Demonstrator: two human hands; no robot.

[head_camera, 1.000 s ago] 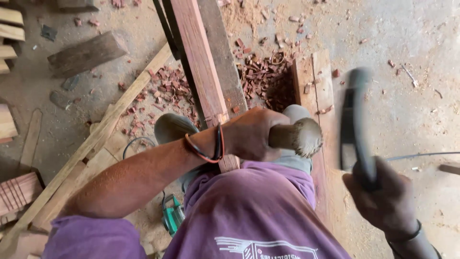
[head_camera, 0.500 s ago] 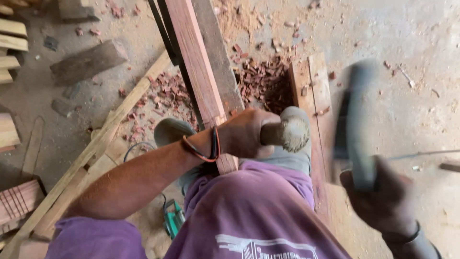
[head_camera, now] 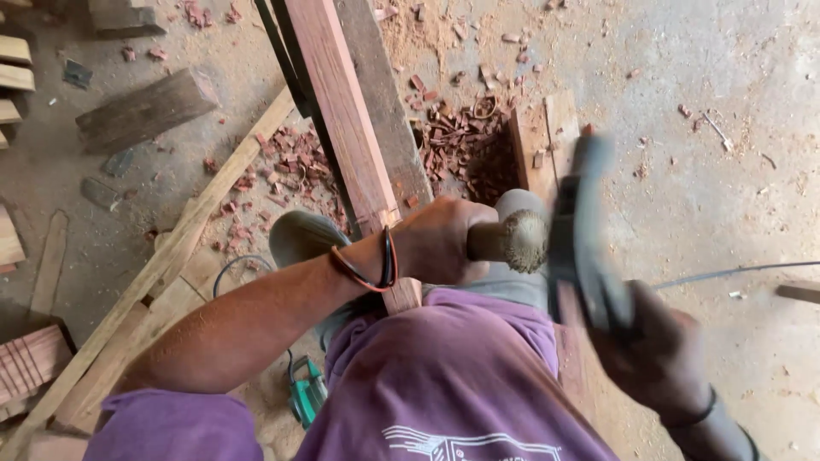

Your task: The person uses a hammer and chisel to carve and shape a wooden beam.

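**Desk:** On the workshop floor (head_camera: 726, 111), what room is there around the work?

**Photographer:** Open concrete lies to the right, dusted with sawdust. Left is crowded: a pale plank (head_camera: 171, 256) runs diagonally, and a dark block (head_camera: 145, 107) lies well apart. Red wood chips (head_camera: 465, 141) are heaped just beside the reddish beam (head_camera: 342, 128), which runs up the middle between the person's legs.

**Desk:** And the hands?

**Photographer:** The left hand (head_camera: 440, 239) is clenched around a chisel handle (head_camera: 508, 241), a round wooden one with a frayed, mushroomed end, held over the near end of the beam. The right hand (head_camera: 653, 358) grips a hammer (head_camera: 581, 222), dark and motion-blurred, its head just beside the handle's frayed end; contact cannot be told. A green power tool (head_camera: 306, 394) lies on the floor under the left arm.
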